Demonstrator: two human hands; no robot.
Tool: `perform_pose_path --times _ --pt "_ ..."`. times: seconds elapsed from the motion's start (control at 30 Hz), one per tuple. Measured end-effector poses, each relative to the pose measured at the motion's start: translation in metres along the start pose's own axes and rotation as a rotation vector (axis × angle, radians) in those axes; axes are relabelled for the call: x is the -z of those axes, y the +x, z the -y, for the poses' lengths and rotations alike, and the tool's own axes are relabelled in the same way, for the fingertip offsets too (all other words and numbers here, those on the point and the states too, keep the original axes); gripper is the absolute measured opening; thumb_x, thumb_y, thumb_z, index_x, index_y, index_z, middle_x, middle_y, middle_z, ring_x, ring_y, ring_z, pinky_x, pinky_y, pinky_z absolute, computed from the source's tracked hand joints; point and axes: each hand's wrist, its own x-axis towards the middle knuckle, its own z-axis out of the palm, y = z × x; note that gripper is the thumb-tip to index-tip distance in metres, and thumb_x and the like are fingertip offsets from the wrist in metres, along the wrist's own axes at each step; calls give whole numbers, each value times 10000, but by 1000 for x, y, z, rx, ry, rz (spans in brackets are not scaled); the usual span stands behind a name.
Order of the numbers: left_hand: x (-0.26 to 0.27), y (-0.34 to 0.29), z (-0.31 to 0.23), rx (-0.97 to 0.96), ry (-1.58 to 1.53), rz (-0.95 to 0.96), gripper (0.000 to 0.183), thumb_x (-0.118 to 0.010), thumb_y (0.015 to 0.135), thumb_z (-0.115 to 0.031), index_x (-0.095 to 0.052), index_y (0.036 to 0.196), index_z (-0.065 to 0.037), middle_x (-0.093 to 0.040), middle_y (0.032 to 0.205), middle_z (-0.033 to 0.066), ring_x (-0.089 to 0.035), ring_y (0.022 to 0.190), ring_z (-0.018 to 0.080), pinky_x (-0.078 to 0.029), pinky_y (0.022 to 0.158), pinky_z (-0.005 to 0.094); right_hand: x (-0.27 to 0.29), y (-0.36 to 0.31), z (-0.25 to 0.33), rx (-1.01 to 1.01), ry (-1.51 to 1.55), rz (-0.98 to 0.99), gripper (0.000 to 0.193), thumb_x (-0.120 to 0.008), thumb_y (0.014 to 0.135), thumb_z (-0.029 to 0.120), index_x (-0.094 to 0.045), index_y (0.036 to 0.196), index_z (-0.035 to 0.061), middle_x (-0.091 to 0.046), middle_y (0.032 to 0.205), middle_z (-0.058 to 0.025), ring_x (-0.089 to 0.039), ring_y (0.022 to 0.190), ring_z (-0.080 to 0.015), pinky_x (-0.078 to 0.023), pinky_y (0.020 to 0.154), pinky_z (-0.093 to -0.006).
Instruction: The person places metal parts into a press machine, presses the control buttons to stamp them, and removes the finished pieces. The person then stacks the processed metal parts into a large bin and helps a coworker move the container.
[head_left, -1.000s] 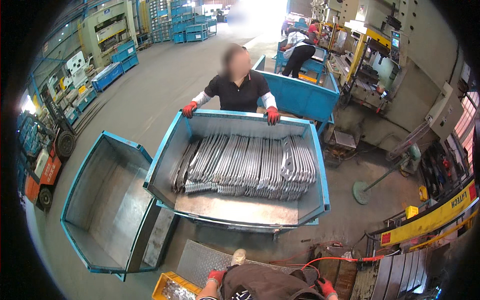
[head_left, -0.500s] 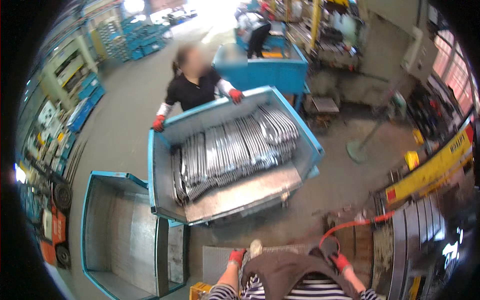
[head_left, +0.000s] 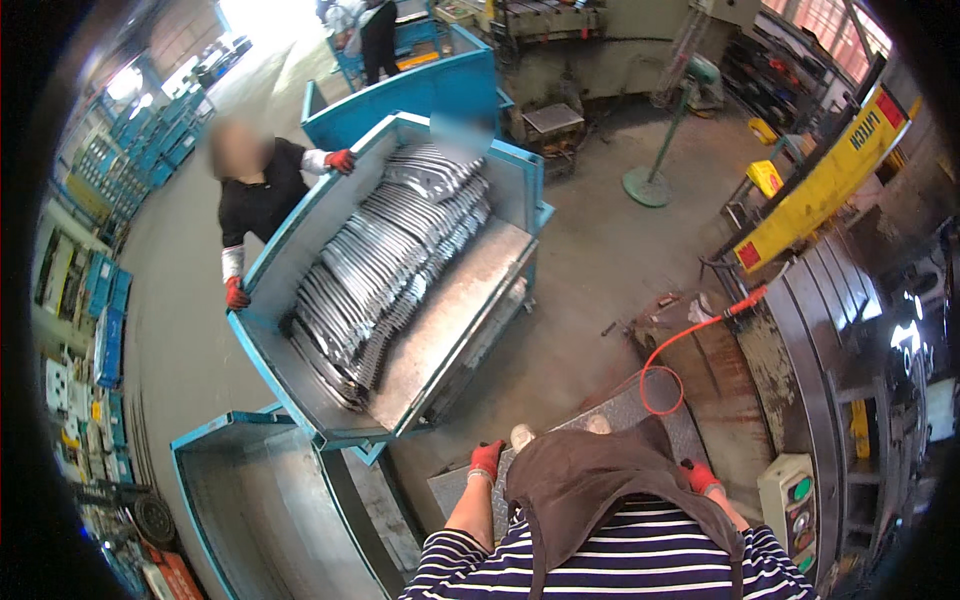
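My left hand (head_left: 487,460), in a red glove, hangs beside the dark apron (head_left: 590,480) with its fingers curled in and nothing seen in them. On the other side my right hand (head_left: 698,477), also red-gloved, is at the apron's edge, its fingers partly hidden. Ahead to the left stands a blue-rimmed metal bin (head_left: 470,335) holding rows of stacked curved metal parts (head_left: 390,265). A co-worker (head_left: 265,190) in a black top has both red-gloved hands on the bin's far rim. Neither of my hands touches the bin.
A second blue-rimmed bin (head_left: 270,480) stands at the lower left. To my right are a machine bed (head_left: 810,330), a control box with buttons (head_left: 790,500), an orange hose (head_left: 690,335) and a yellow guard bar (head_left: 825,190). A green stand base (head_left: 648,187) is farther off.
The view has swung to the right, so the bins and co-worker appear farther left. The loaded bin looks more slanted. My hands stay at my sides, the right one nearer the apron.
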Motion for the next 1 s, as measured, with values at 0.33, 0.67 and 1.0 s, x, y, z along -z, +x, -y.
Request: perform_pose_path --times 0.33,0.67,1.0 --pt "-39 25 -2 -15 152 235 585 -702 717 -393 -624 1043 87 -635 1066 287 -611 1022 375 -461 868 389 -23 -53 -71 -50 61 -122 589 -662 811 423 -574 1203 -8 -608 1153 -245 -558 1120 -378 -447 945 -419" --pt "-58 -28 10 -224 246 55 560 -667 742 -397 -629 1034 80 -625 1090 282 -592 1053 364 -454 896 384 -27 -26 -136 50 11 7 483 -604 854 377 -598 1179 19 -627 1127 -226 -582 1087 -375 -464 914 -407" --pt "-145 -138 51 -163 258 205 543 -677 760 -417 -657 1021 59 -675 1039 208 -634 935 279 -469 826 375 6 -40 -217 174 161 -73 391 -567 886 300 -609 1120 -10 -631 1106 -234 -611 1003 -382 -471 844 -418"
